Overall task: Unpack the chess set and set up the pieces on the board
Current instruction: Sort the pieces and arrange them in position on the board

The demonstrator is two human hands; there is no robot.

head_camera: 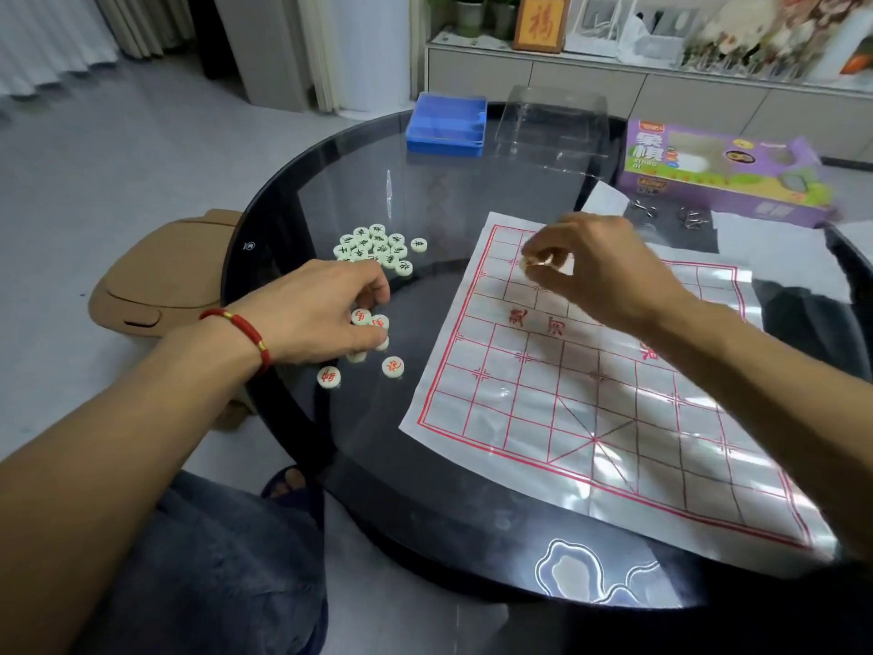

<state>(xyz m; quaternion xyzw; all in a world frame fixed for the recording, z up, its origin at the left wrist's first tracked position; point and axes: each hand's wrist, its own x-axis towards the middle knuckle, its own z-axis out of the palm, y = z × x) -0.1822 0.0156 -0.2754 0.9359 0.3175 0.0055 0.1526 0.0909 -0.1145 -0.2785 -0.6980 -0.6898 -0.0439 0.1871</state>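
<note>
Piece in hand: a pale disc (528, 263) pinched between my right fingertips, its flat faces roughly level, hanging over the far left part of the board (614, 408); blur hides its character.
Direction to go: the paper grid lies straight beneath my right hand (600, 267), so I judge the coming move is mostly downward onto a crossing.
Red pieces (378, 342): loose on the glass just left of the board, under my left hand (321, 314), whose curled fingers touch them; whether they grip one I cannot tell.
Green pieces (378, 248): a cluster just beyond the left hand.
Nearer hand: left for both heaps, right for the board.
Table (425, 489): blue tray (446, 122), clear lid (552, 120) and purple box (718, 172) at the far edge.
</note>
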